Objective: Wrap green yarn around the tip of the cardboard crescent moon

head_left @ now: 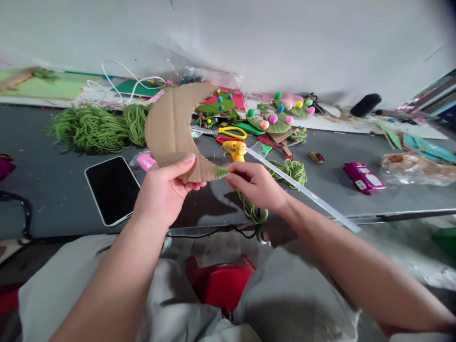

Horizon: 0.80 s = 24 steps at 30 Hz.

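Note:
A brown cardboard crescent (169, 123) is held up over the table, its thumb-side gripped by my left hand (166, 187) near the lower part. Green yarn is wound around the crescent's lower right tip (221, 172). My right hand (254, 183) is closed in a pinch at that tip, on the green yarn; exactly how the strand runs through the fingers is hidden. Loops of green yarn (253, 209) hang below my right hand toward the table edge. Behind that hand lies a yellow glue gun (235, 149) with a long clear glue stick (306, 190) sticking out.
Green yarn bundles (94, 128) lie at the left, by a tablet (112, 190). Yellow-handled scissors (232, 133) and pom-pom decorated green pieces (274, 121) are farther back. A purple packet (363, 178) rests at the right. A red stool (221, 285) is below the table edge.

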Each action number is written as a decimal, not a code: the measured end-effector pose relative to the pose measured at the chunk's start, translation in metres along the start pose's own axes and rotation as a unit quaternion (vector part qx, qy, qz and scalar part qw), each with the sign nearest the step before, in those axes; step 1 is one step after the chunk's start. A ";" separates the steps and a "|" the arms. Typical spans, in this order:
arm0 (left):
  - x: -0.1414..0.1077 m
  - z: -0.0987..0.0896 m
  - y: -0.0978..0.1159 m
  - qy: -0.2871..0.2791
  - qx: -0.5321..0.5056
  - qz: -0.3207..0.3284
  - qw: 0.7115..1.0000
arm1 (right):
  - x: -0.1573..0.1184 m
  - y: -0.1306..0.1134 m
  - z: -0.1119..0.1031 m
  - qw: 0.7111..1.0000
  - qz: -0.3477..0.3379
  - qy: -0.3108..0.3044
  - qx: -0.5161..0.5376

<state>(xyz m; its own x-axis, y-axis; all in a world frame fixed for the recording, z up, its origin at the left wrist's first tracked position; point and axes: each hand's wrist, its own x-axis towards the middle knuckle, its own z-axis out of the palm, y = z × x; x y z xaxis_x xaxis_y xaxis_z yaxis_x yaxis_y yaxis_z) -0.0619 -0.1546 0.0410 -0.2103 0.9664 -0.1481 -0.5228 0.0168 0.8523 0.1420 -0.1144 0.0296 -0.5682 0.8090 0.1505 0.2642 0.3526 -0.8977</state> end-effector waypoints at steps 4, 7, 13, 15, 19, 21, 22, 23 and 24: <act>-0.002 -0.005 0.005 -0.046 0.072 -0.017 0.996 | 0.000 -0.001 -0.007 0.995 -0.030 0.005 -0.096; -0.002 -0.007 0.008 -0.037 0.107 -0.010 0.993 | 0.001 -0.001 -0.011 0.993 -0.028 0.006 -0.115; 0.000 -0.007 0.006 -0.046 0.129 -0.004 0.991 | 0.001 -0.001 -0.010 0.993 -0.015 0.010 -0.118; -0.001 -0.007 0.001 -0.061 0.166 -0.014 0.984 | 0.001 -0.001 -0.009 0.994 -0.015 0.004 -0.108; -0.005 -0.003 -0.009 -0.065 0.275 0.024 0.959 | -0.001 -0.003 -0.004 0.994 0.000 0.021 -0.110; -0.007 -0.002 -0.013 -0.047 0.302 0.059 0.950 | -0.004 -0.006 0.001 0.993 0.012 0.045 -0.109; -0.007 -0.001 -0.014 -0.031 0.311 0.082 0.946 | -0.005 -0.008 0.004 0.993 0.015 0.056 -0.106; -0.008 0.000 -0.016 -0.013 0.318 0.108 0.942 | -0.007 -0.010 0.007 0.992 0.016 0.066 -0.103; -0.008 0.000 -0.017 0.008 0.325 0.137 0.936 | -0.009 -0.012 0.011 0.992 0.013 0.073 -0.100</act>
<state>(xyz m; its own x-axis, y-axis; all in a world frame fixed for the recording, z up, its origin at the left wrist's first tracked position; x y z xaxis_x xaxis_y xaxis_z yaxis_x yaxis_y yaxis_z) -0.0510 -0.1627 0.0278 -0.2774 0.9534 0.1186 0.1645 -0.0745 0.9836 0.1352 -0.1308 0.0345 -0.4433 0.8738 0.1998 0.4357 0.4049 -0.8039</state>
